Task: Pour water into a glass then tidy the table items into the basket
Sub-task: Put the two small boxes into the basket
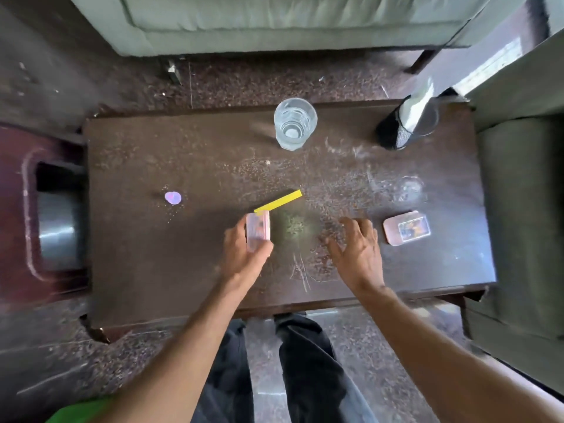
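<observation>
My left hand [244, 248] is shut on a small pink transparent box [258, 230], held just above the dark wooden table [152, 239]. A yellow strip [279, 203] lies on the table right behind that box. My right hand [355, 248] hovers open, fingers spread, over the table's middle right. To its right lies a second pink flat box [406, 228]. A clear glass [294, 123] with water stands at the far edge. A water bottle [407, 123] in a black mesh sleeve stands at the far right corner. A small lilac round piece [173, 197] lies at the left.
A dark red stool with a metal vessel [58, 230] under it stands left of the table. A grey-green sofa [274, 22] runs along the far side, another seat [518, 209] on the right. My legs [293, 370] are at the near edge. A green thing [79, 412] shows at bottom left.
</observation>
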